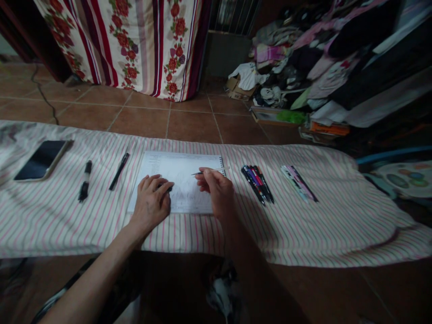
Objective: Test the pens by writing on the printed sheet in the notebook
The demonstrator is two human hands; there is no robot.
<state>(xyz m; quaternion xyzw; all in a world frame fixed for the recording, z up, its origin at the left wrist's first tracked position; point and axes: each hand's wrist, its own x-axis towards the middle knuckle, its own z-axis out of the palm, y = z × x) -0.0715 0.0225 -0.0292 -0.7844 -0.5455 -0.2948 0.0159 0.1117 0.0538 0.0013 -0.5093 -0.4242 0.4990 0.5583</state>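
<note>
The spiral pad (184, 180) lies on the cloth-covered bench (303, 227). At its 8 o'clock, the left hand (150, 195) rests with fingers slightly bent; a small dark object (169, 188) shows beside them, but I cannot tell if it is gripped. At 3 o'clock, the right hand (218, 186) holds a slim pen (197, 173), whose tip points toward 9 o'clock.

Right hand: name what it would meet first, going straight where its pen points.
Likely the left hand, across the notebook page; how high the pen sits is unclear.
</note>
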